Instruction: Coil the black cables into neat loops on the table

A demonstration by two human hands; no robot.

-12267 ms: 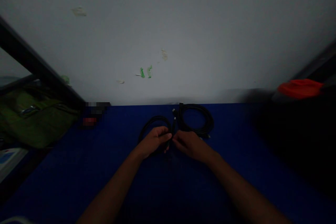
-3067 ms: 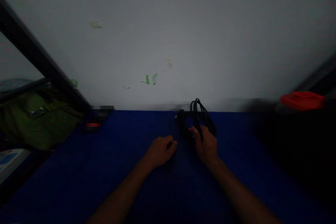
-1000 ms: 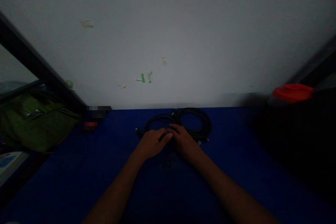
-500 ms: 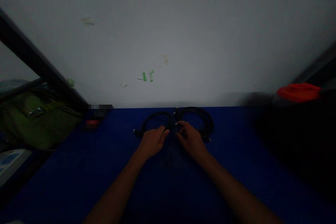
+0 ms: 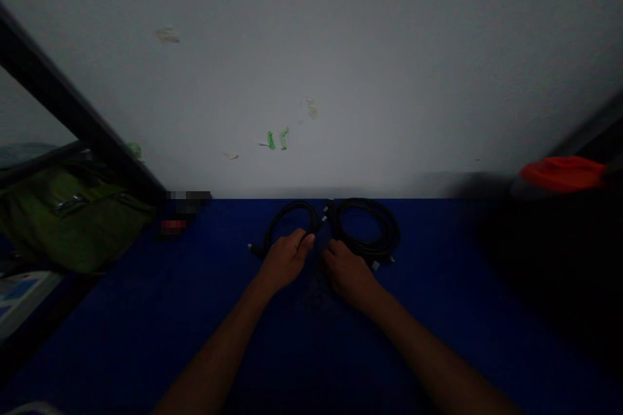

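While the left hand (image 5: pixel 285 260) is closed around the near right side of a round, loosely wound loop of thin black cable (image 5: pixel 293 205), the right hand (image 5: pixel 351 275) rests just beside it with curled fingers; whether they pinch anything cannot be told. The two hands are near each other but apart. The held loop lies on the dark-blue flat desk (image 5: pixel 311 350), close to the pale wall (image 5: pixel 389 65), with one pale-tipped black plug (image 5: pixel 254 248) sticking out at its left and another light connector tip (image 5: pixel 324 218) at its upper right. Just to its right lies a thicker oval coil of black cable (image 5: pixel 390 228), beyond the right hand, with a silvery connector (image 5: pixel 376 266) showing at its lower edge. Farther left, past a slanting black post (image 5: pixel 73 97), sits an olive-green fabric bag (image 5: pixel 78 220); at the far right is a bright orange-red cap-like object (image 5: pixel 562 172). Scraps of green tape (image 5: pixel 271 140) cling to the wall.
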